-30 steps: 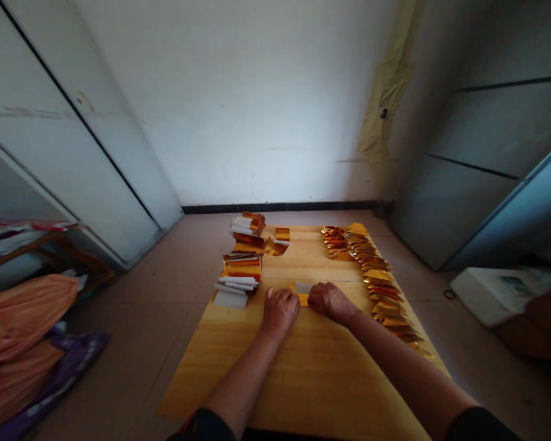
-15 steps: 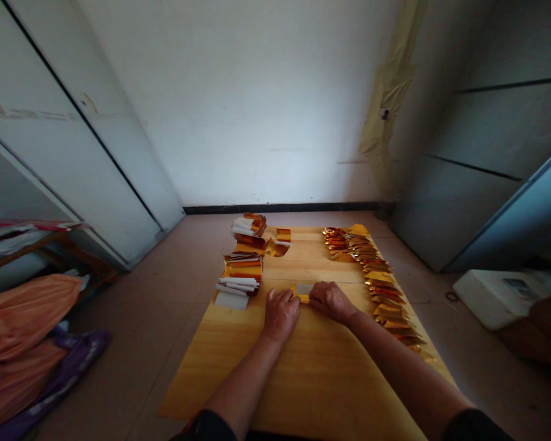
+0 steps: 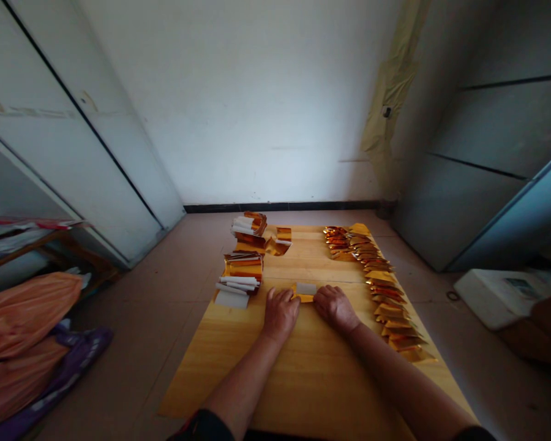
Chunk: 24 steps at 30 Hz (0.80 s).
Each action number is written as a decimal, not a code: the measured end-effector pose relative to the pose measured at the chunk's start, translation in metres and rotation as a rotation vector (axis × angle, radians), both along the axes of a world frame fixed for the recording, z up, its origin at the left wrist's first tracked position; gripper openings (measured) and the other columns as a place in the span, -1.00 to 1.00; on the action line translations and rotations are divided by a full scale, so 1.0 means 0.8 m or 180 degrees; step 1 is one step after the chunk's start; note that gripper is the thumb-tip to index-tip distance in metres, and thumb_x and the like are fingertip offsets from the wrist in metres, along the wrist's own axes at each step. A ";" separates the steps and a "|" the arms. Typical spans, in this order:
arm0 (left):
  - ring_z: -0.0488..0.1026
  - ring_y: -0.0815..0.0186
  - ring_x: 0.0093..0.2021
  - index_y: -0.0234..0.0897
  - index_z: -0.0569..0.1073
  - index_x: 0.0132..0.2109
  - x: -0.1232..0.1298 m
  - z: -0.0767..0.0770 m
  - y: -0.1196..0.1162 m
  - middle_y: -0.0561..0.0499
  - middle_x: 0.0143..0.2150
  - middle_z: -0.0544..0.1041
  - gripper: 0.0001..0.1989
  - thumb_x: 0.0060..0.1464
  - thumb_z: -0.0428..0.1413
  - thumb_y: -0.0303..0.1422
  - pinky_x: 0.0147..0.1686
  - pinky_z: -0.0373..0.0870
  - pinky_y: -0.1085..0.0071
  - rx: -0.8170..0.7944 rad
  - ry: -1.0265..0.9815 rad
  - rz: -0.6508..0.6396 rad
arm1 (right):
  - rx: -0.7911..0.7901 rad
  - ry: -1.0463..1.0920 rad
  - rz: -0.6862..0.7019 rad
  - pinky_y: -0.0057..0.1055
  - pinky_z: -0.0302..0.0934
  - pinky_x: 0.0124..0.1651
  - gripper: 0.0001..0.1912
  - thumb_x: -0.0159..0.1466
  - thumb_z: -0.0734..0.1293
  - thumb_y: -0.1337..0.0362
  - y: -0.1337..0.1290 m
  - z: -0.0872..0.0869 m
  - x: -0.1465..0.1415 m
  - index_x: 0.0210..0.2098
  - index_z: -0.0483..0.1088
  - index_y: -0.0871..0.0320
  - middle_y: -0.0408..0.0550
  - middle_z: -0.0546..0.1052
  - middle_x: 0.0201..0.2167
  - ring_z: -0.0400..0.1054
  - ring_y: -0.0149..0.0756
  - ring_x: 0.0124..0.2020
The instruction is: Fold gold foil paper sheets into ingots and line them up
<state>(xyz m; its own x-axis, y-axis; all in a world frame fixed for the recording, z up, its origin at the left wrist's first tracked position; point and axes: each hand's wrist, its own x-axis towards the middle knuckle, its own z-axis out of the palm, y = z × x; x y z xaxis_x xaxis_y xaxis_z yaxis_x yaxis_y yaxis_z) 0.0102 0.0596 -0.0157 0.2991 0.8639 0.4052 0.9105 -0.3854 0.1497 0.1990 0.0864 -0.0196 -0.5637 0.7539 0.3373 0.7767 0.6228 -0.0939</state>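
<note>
Holding mid-counter: you have a small gold-and-grey rectangular foil paper on the pale wooden counter, between your two hands.
Left hand: your bare left hand grasps the paper's left end, fingers bent over it.
Right hand: your bare right hand has curled fingers at the right end; whether they pinch or only press, you cannot tell from this view.
Foil paper: you seem partway through shaping it; a gold strip runs nearest you, a grey rectangle beyond.
Gold row: to your right, an overlapping row of glossy, folded gold foil pieces with pointed ends looks done.
Sheet stacks: to your left, thick, bowed stacks of gold-faced, grey-backed sheets appear left to shape.
Textures: your foil gleams like metal; its backing is matte.
</note>
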 end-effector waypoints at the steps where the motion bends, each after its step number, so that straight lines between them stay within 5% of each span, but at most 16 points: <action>1: 0.44 0.27 -0.15 -0.15 0.50 -0.30 0.000 0.000 0.000 0.01 -0.24 0.54 -0.80 0.19 -0.01 -0.41 0.07 0.12 0.11 0.0013 -0.0006 -0.0008 | -0.0054 0.0064 0.0012 -0.40 -0.06 -0.25 -0.81 0.30 0.22 0.32 0.001 -0.001 0.005 -0.39 0.43 0.14 -0.06 0.46 -0.38 0.23 -0.32 -0.30; 14: 0.37 0.24 0.04 -0.04 0.47 -0.10 -0.016 0.002 -0.007 0.00 -0.01 0.49 -0.75 0.13 0.02 -0.43 0.21 -0.05 -0.05 -0.0240 -0.0107 -0.0285 | -0.0713 0.0826 0.0260 -0.37 0.08 -0.12 -0.87 0.25 0.29 0.24 0.026 -0.008 0.017 -0.34 0.50 0.05 -0.07 0.48 -0.25 0.27 -0.29 -0.18; 24: 0.25 0.16 0.14 0.02 0.44 -0.05 -0.024 0.013 -0.013 -0.05 0.11 0.36 -0.74 0.12 0.06 -0.36 0.21 -0.11 -0.17 -0.0470 0.0244 -0.0576 | -0.1204 0.0436 -0.0219 -0.41 0.02 -0.18 -0.89 0.21 0.32 0.25 0.033 0.027 -0.004 -0.39 0.47 0.11 -0.11 0.48 -0.31 0.28 -0.32 -0.20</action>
<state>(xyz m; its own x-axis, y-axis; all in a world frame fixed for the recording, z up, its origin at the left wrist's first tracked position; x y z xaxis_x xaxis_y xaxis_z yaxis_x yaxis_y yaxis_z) -0.0091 0.0493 -0.0052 0.4793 0.8417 0.2485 0.8396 -0.5223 0.1496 0.1955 0.1125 0.0020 -0.4767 0.8737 0.0975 0.7798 0.4714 -0.4118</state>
